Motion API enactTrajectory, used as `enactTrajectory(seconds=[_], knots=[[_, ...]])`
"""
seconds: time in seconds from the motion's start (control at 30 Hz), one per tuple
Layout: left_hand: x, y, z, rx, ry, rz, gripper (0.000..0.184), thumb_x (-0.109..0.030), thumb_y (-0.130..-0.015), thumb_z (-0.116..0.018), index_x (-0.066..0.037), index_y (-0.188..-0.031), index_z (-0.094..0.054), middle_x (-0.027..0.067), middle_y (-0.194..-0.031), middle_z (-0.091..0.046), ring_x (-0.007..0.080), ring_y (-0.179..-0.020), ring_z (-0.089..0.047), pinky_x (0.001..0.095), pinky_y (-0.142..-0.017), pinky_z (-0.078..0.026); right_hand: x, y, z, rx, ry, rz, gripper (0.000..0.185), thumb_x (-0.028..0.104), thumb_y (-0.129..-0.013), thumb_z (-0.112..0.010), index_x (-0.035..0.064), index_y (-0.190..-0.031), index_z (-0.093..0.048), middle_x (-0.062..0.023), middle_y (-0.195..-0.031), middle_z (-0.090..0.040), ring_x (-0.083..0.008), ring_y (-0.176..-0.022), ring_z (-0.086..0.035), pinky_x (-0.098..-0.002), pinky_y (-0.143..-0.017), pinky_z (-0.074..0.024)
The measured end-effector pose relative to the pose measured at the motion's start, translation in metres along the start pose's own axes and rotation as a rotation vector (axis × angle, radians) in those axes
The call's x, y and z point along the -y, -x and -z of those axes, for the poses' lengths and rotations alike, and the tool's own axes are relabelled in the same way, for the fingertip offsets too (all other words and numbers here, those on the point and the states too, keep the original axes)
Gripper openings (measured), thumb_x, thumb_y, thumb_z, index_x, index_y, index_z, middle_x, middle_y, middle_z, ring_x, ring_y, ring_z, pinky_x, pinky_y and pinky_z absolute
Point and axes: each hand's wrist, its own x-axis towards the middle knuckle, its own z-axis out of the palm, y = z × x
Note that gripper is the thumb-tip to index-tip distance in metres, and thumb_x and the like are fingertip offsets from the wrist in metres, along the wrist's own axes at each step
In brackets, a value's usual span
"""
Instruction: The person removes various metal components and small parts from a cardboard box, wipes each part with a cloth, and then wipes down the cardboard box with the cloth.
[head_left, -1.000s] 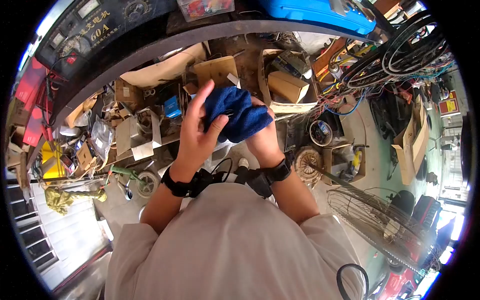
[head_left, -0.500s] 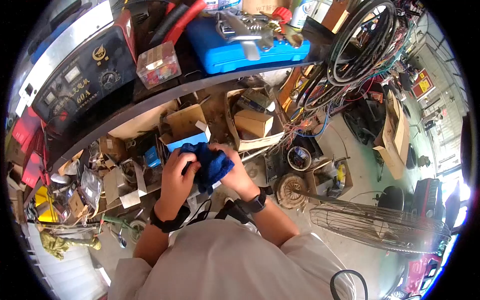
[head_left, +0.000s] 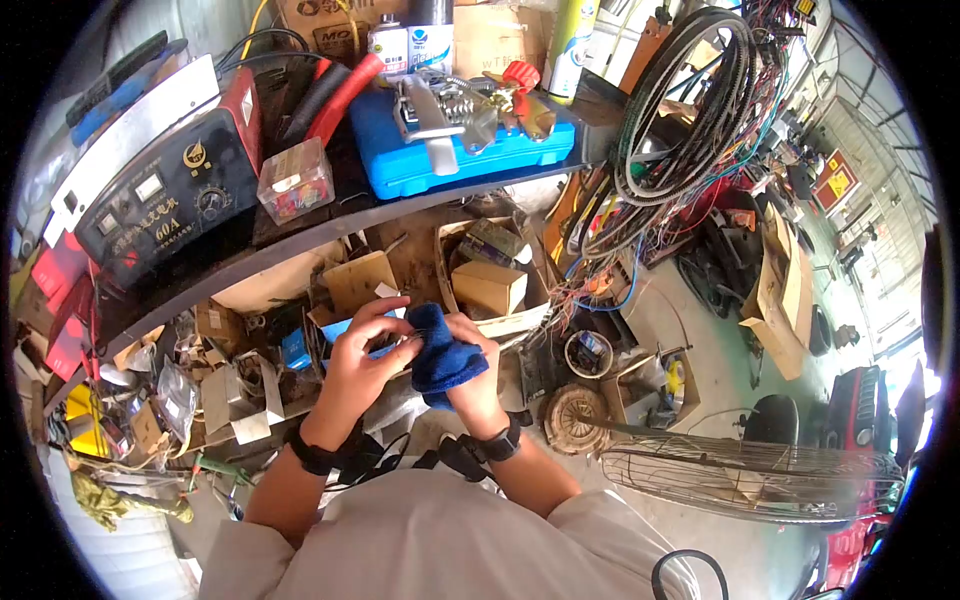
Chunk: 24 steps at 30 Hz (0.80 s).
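A dark blue cloth (head_left: 445, 355), bunched and folded, is held in front of my chest. My right hand (head_left: 478, 385) is closed round it from the right, with part of the cloth draped over the fingers. My left hand (head_left: 362, 358) is at the cloth's left edge, its thumb and a finger pinching there while the index finger is lifted away. The cloth hides some of the right fingers. Behind the hands, a blue and white box lies on the lower shelf, partly covered.
Above is a bench shelf with a charger (head_left: 165, 190), a clear plastic box (head_left: 296, 182) and a blue case (head_left: 460, 150) carrying metal tools. Belts (head_left: 690, 110) hang at right. Cartons (head_left: 490, 285) fill the space below. A wire fan cage (head_left: 740, 470) stands at lower right.
The cloth has been turned and drawn out into a longer shape in my right hand. My left index finger has lifted off it. The view has shifted slightly, showing more of the shelf.
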Motion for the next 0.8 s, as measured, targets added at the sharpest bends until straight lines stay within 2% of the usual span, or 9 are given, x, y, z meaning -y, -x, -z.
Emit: enactTrajectory(seconds=[0.1, 0.17, 0.23, 0.3, 0.37, 0.43, 0.5, 0.67, 0.8], knots=[[-0.023, -0.007, -0.007, -0.042, -0.051, -0.084, 0.014, -0.003, -0.077, -0.068, 0.000, -0.087, -0.059, 0.0115, -0.116, -0.055, 0.0204, -0.105, -0.054, 0.0310, -0.090, -0.041, -0.001, -0.001, 0.013, -0.065, 0.009, 0.051, 0.018, 0.001, -0.075, -0.064, -0.0029, -0.093, -0.065, -0.0074, -0.084, -0.060, -0.0150, -0.077, -0.056, -0.0257, -0.071, -0.0437], [-0.058, -0.018, 0.002, -0.047, -0.169, -0.315, 0.017, 0.001, -0.076, -0.068, -0.002, -0.090, -0.058, 0.0110, -0.110, -0.057, 0.0187, -0.103, -0.054, 0.0313, -0.089, -0.042, -0.005, 0.000, 0.019, -0.177, -0.019, 0.016, 0.010, 0.003, -0.081, -0.058, -0.0037, -0.086, -0.064, -0.0056, -0.083, -0.059, -0.0136, -0.078, -0.054, -0.0247, -0.072, -0.0426], [-0.099, -0.034, 0.013, -0.038, -0.111, -0.348, 0.017, 0.001, -0.076, -0.069, -0.002, -0.089, -0.059, 0.0082, -0.102, -0.060, 0.0173, -0.099, -0.055, 0.0316, -0.088, -0.042, -0.002, -0.001, 0.032, -0.136, 0.006, -0.052, 0.010, 0.004, -0.082, -0.057, -0.0040, -0.084, -0.063, -0.0052, -0.081, -0.058, -0.0134, -0.077, -0.054, -0.0239, -0.071, -0.0420], [-0.144, -0.069, 0.020, -0.031, -0.306, -0.476, 0.015, -0.003, -0.077, -0.069, -0.002, -0.088, -0.059, 0.0058, -0.095, -0.062, 0.0150, -0.093, -0.057, 0.0304, -0.087, -0.043, -0.005, -0.002, 0.035, -0.135, -0.009, -0.062, 0.010, 0.004, -0.081, -0.058, -0.0041, -0.084, -0.063, -0.0054, -0.080, -0.058, -0.0131, -0.076, -0.053, -0.0236, -0.071, -0.0417], [-0.179, -0.116, 0.022, 0.131, -0.438, -0.499, 0.015, -0.007, -0.079, -0.067, -0.003, -0.092, -0.060, 0.0053, -0.095, -0.061, 0.0132, -0.092, -0.057, 0.0283, -0.087, -0.044, -0.016, 0.000, 0.039, -0.108, 0.000, -0.066, 0.010, 0.004, -0.081, -0.058, -0.0042, -0.085, -0.063, -0.0058, -0.081, -0.058, -0.0132, -0.077, -0.053, -0.0235, -0.071, -0.0416], [-0.185, -0.173, 0.016, 0.320, -0.449, -0.381, 0.017, -0.012, -0.081, -0.068, -0.003, -0.093, -0.061, 0.0036, -0.092, -0.062, 0.0107, -0.089, -0.057, 0.0250, -0.083, -0.045, -0.015, -0.002, 0.037, -0.121, -0.017, -0.029, 0.011, 0.004, -0.081, -0.058, -0.0043, -0.086, -0.063, -0.0064, -0.083, -0.059, -0.0134, -0.077, -0.054, -0.0235, -0.071, -0.0420], [-0.185, -0.223, 0.006, 0.468, -0.586, -0.371, 0.020, -0.017, -0.080, -0.069, -0.003, -0.092, -0.062, 0.0024, -0.090, -0.063, 0.0104, -0.085, -0.058, 0.0259, -0.079, -0.046, -0.014, -0.001, 0.037, -0.111, -0.038, -0.027, 0.011, 0.003, -0.080, -0.058, -0.0042, -0.087, -0.064, -0.0067, -0.084, -0.060, -0.0137, -0.077, -0.054, -0.0237, -0.071, -0.0423], [-0.168, -0.278, -0.019, 0.646, -1.035, -0.353, 0.021, -0.022, -0.080, -0.068, -0.003, -0.086, -0.065, 0.0056, -0.078, -0.065, 0.0120, -0.072, -0.058, 0.0277, -0.067, -0.046, -0.012, -0.004, 0.044, -0.169, -0.122, -0.143, 0.012, 0.001, -0.078, -0.056, -0.0039, -0.086, -0.064, -0.0073, -0.085, -0.061, -0.0143, -0.077, -0.055, -0.0247, -0.072, -0.0433], [-0.170, -0.291, -0.031, 0.658, -1.095, -0.276, 0.025, -0.026, -0.081, -0.065, -0.001, -0.086, -0.066, 0.0049, -0.072, -0.063, 0.0129, -0.067, -0.056, 0.0282, -0.062, -0.044, -0.026, -0.003, 0.051, -0.202, -0.267, -0.205, 0.010, 0.000, -0.079, -0.055, -0.0036, -0.083, -0.064, -0.0069, -0.083, -0.060, -0.0139, -0.076, -0.055, -0.0244, -0.070, -0.0432]])
